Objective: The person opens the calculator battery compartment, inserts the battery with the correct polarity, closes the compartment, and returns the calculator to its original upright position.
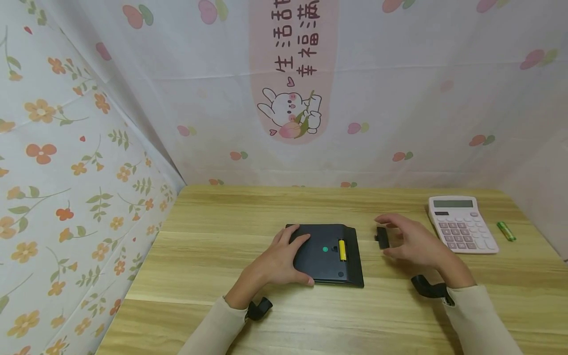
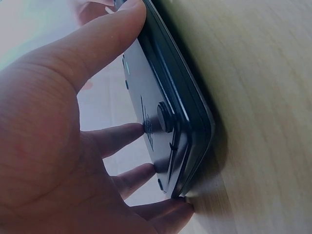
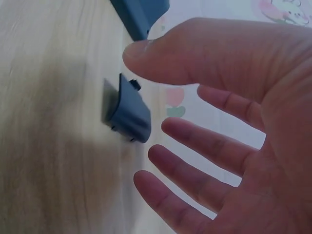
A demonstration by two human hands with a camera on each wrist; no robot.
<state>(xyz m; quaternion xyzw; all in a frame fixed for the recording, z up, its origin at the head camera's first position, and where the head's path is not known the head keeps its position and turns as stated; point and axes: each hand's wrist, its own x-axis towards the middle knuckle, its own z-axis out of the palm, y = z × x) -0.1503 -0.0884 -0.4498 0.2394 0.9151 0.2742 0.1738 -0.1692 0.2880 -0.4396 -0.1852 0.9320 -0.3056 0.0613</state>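
A black calculator [image 1: 317, 261] lies face down on the wooden table, its battery slot uncovered and a yellow battery [image 1: 342, 250] inside. My left hand [image 1: 277, 261] holds it from the left, thumb along the near edge and fingertips spread over the back and the far left corner. To the right is a small black battery cover [image 1: 382, 237]. Around it hovers my right hand [image 1: 414, 241], thumb and fingers spread apart; the right wrist view shows a gap between the fingertips and the cover [image 3: 131, 112].
A pink-and-white calculator [image 1: 463, 224] lies face up beyond my right hand. A green battery [image 1: 506, 230] is farther right, close to the table's right edge. Printed cloths [image 1: 199, 118] hang behind the table and on its left.
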